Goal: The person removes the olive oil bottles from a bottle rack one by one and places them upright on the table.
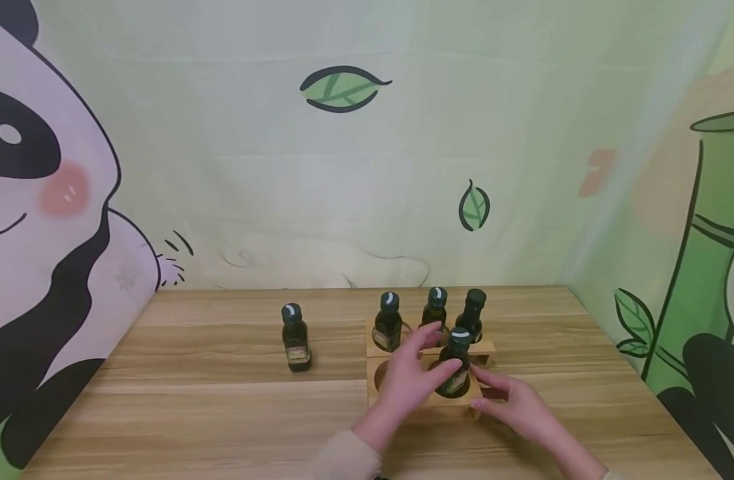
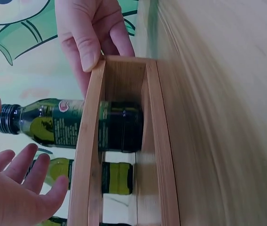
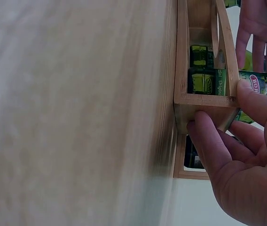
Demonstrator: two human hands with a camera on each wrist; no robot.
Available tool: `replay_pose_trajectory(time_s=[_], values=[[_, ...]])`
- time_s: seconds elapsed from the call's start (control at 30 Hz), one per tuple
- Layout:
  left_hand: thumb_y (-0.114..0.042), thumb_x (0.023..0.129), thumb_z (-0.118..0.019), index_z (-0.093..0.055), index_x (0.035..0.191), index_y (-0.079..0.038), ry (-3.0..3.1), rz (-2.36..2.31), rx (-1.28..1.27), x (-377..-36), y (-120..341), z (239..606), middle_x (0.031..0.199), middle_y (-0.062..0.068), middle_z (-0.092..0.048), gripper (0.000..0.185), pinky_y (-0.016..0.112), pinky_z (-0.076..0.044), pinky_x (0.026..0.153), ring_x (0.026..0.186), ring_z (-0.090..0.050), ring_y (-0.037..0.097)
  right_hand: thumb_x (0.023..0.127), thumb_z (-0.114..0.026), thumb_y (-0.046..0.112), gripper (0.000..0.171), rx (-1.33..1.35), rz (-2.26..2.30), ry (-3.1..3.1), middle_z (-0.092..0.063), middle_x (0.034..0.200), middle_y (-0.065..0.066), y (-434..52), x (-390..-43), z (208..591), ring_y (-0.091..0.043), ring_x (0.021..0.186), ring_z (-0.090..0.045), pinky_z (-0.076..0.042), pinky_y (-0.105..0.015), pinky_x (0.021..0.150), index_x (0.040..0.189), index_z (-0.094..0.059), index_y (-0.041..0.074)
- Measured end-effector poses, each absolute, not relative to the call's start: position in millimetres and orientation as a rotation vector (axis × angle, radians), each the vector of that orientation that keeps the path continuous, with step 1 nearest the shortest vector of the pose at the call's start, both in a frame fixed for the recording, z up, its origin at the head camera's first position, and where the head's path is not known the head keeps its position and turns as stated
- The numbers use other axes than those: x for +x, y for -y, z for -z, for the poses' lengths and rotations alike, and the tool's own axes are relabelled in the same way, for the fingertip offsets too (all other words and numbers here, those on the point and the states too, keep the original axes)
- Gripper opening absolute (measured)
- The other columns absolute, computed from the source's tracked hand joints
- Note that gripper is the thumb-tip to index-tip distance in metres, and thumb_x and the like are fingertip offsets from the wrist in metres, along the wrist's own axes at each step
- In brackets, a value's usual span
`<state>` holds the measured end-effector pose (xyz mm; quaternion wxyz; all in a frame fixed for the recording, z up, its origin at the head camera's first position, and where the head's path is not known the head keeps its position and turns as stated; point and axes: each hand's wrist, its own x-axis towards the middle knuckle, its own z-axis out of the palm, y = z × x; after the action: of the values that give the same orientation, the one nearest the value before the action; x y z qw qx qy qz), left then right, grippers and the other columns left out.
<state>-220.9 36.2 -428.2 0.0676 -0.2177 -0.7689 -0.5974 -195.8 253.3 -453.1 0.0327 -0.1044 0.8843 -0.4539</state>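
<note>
A two-tier wooden rack (image 1: pixel 487 347) (image 2: pixel 84 160) stands on the table with dark green glass bottles upright in its round holes. One bottle (image 1: pixel 458 357) (image 2: pixel 46 123) sits in the front tier's right hole. Around that bottle's upper part my left hand (image 1: pixel 407 373) (image 2: pixel 18 188) is spread; the left wrist view shows a gap between its fingers and the glass. My right hand (image 1: pixel 517 403) (image 3: pixel 246 169) grips the rack's right front end, thumb on the top edge and fingers against the end wall. Behind, the rear tier carries a left bottle (image 1: pixel 388 323), a middle bottle (image 1: pixel 437 308) and a right bottle (image 1: pixel 473 313).
Apart from the rack, another dark bottle (image 1: pixel 297 343) stands upright on the wood-grain table (image 1: pixel 223 413) to the left. A backdrop cloth (image 1: pixel 253 167) printed with a panda, leaves and bamboo rises behind the table.
</note>
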Motion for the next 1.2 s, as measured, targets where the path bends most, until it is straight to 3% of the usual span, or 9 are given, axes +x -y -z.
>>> replay_pose_trajectory(time_s=[0.3, 0.53, 0.8, 0.93, 1.2], values=[[-0.029, 0.089, -0.076, -0.055, 0.139, -0.012, 2.313, 1.74, -0.66, -223, -48, 424, 0.12, 0.004, -0.067, 0.056, 0.041, -0.048, 0.098, 0.114, -0.06, 0.018, 0.088, -0.076, 0.017, 0.056, -0.354, 1.413, -2.713, -0.055, 0.136, -0.025, -254, -196, 454, -0.033, 0.104, -0.067, -0.056, -0.037, 0.084, 0.136, -0.056, -0.005], [-0.025, 0.088, -0.077, -0.057, 0.138, -0.014, 2.313, 1.766, -0.623, -224, -53, 421, 0.117, 0.004, -0.067, 0.054, 0.043, -0.051, 0.094, 0.111, -0.061, 0.02, 0.088, -0.076, 0.016, 0.057, -0.367, 1.409, -2.716, -0.055, 0.135, -0.026, -255, -196, 454, -0.033, 0.104, -0.067, -0.056, -0.037, 0.084, 0.135, -0.055, -0.006], [-0.021, 0.087, -0.078, -0.061, 0.134, -0.016, 2.293, 1.802, -0.597, -227, -55, 422, 0.11, -0.001, -0.069, 0.05, 0.04, -0.054, 0.086, 0.104, -0.062, 0.013, 0.088, -0.076, 0.017, 0.057, -0.395, 1.41, -2.718, -0.054, 0.135, -0.028, -254, -195, 453, -0.034, 0.103, -0.067, -0.057, -0.036, 0.083, 0.135, -0.055, -0.006], [-0.021, 0.087, -0.079, -0.064, 0.131, -0.016, 2.28, 1.827, -0.589, -228, -55, 422, 0.109, -0.002, -0.069, 0.047, 0.032, -0.054, 0.083, 0.103, -0.062, 0.011, 0.088, -0.077, 0.016, 0.057, -0.384, 1.409, -2.719, -0.054, 0.135, -0.028, -254, -195, 453, -0.034, 0.103, -0.067, -0.057, -0.035, 0.082, 0.136, -0.055, -0.006], [-0.02, 0.086, -0.08, -0.069, 0.125, -0.015, 2.264, 1.892, -0.565, -230, -56, 422, 0.113, -0.004, -0.068, 0.041, 0.034, -0.054, 0.085, 0.103, -0.061, 0.012, 0.087, -0.077, 0.016, 0.057, -0.335, 1.393, -2.721, -0.054, 0.136, -0.026, -253, -195, 453, -0.033, 0.104, -0.067, -0.057, -0.036, 0.083, 0.136, -0.056, -0.004]])
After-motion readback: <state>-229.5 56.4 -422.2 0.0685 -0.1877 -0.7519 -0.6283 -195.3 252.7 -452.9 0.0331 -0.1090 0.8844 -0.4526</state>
